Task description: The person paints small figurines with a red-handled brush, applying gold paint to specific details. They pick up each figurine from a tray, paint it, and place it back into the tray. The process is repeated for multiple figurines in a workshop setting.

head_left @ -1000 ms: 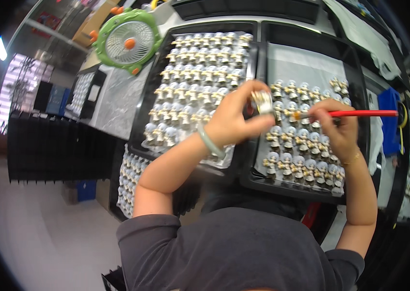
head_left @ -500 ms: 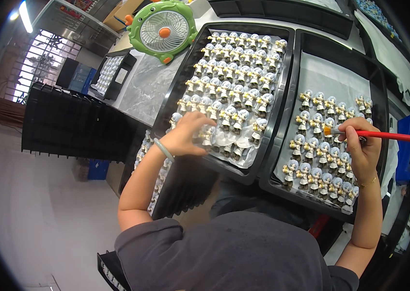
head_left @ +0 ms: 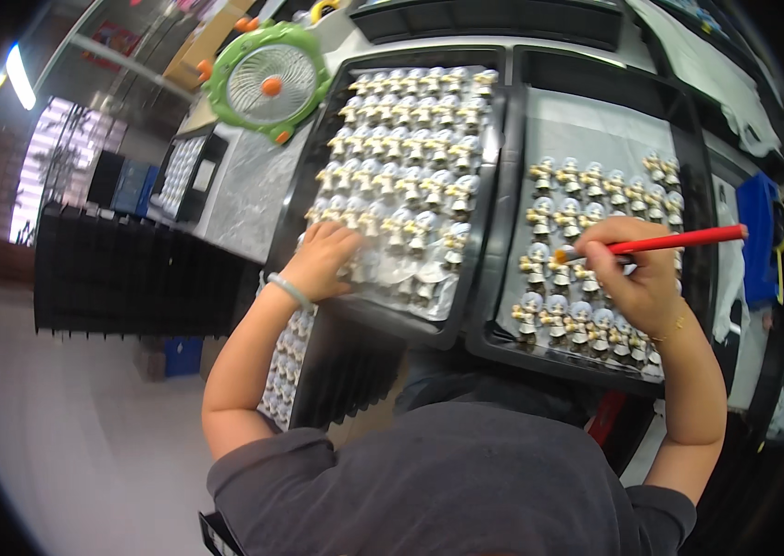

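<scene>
My left hand (head_left: pixel 315 266) reaches over the near left corner of the left black tray (head_left: pixel 482 199). Its thumb and fingers are apart and curved around a small figurine at the end of a row; no firm grip shows. My right hand (head_left: pixel 631 273) holds a red-handled paintbrush (head_left: pixel 689 241) between thumb and fingers. The brush's orange-brown bristles are at a figurine (head_left: pixel 535 264) in the left part of the right black tray (head_left: pixel 489 324). Both trays carry rows of small pale-haired, white-clothed figurines on white lining. My right hand covers several of them.
A green fan (head_left: pixel 269 85) stands beyond the left tray on a grey marbled surface (head_left: pixel 239 190). Stacked black trays (head_left: pixel 146 269) are at the left, with another tray of figurines (head_left: pixel 283 366) below my left forearm. A blue bin (head_left: pixel 756 241) is at the right.
The view has shifted, so the trays appear further left. My left thumb and fingers have drawn closer together around the figurine. The brush has moved left and nearer across the right tray.
</scene>
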`<state>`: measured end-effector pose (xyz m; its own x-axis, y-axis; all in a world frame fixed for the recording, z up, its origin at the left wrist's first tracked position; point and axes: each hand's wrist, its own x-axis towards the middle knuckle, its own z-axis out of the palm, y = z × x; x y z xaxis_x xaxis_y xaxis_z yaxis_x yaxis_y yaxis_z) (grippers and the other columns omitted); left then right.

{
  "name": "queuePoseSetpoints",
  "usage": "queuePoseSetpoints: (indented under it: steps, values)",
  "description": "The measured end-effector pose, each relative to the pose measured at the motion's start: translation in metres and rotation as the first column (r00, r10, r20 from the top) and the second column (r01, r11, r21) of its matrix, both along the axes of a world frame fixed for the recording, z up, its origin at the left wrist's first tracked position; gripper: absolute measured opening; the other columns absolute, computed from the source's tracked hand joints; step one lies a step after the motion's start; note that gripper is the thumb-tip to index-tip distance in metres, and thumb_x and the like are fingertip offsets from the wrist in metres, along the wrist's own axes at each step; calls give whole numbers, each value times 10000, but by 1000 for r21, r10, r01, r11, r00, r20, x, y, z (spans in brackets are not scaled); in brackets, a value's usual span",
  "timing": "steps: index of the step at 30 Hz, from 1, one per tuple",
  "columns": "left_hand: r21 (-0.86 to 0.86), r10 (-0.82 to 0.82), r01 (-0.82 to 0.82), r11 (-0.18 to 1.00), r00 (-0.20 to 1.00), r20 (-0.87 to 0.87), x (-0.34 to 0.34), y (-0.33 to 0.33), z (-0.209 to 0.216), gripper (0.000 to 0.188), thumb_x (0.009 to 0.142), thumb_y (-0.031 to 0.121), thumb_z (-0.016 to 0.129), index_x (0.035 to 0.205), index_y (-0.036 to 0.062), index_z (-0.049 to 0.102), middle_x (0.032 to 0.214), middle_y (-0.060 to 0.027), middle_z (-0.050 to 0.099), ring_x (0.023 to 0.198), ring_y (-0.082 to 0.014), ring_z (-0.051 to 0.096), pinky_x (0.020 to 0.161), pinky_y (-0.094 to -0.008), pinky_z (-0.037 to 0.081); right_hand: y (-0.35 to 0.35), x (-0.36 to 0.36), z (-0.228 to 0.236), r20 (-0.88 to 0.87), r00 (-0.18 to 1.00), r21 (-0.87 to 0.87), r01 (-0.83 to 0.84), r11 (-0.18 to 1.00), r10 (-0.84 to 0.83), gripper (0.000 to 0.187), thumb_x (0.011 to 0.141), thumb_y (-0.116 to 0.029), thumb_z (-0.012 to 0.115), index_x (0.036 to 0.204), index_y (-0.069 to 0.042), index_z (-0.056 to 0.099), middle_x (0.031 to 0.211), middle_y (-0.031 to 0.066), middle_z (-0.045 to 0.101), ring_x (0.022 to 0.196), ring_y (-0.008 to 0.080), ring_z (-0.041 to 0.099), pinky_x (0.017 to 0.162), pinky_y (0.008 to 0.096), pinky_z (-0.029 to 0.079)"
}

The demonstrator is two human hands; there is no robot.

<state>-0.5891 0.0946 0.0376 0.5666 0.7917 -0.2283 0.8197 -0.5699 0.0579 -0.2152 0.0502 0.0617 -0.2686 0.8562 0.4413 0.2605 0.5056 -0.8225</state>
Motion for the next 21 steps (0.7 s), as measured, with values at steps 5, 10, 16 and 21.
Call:
queuePoseSetpoints:
  steps: [5, 10, 16, 21]
  values:
    - [-80, -44, 42, 996, 998, -33, 15, 6, 28, 648, 492, 96, 703, 1098, 108, 473, 1069, -76, 492, 1044, -278, 413, 904, -368, 317, 1, -5, -15, 58, 994, 133, -104, 986, 97, 28, 709, -60, 552, 696, -39, 565, 590, 69, 546, 516, 192, 533, 487, 298, 409]
    - [-240, -190, 266, 934, 936, 297, 135, 40, 70, 401, 694, 112, 629, 1067, 47, 499, 1033, -142, 529, 965, -290, 506, 826, -360, 402, 0, 4, -5, 89, 964, -62, -244, 968, 249, 131, 719, -145, 533, 640, -40, 533, 528, 67, 518, 481, 218, 527, 473, 303, 398]
    - [92, -430, 435, 896, 794, 429, 326, 111, -8, 328, 758, 228, 553, 1005, 14, 530, 979, -166, 548, 897, -312, 538, 798, -360, 421, 7, 8, -6, -58, 864, -315, -491, 812, 500, 171, 724, -153, 499, 657, 2, 529, 557, 81, 547, 501, 148, 519, 494, 284, 395]
    - [-64, -32, 57, 996, 943, 331, 417, 166, -84, 415, 810, 329, 509, 1077, 12, 498, 1048, -197, 537, 964, -319, 529, 847, -363, 401, 14, 13, -12, -114, 847, -325, -525, 786, 519, 198, 727, -158, 497, 694, 32, 543, 587, 95, 570, 526, 155, 538, 521, 279, 425]
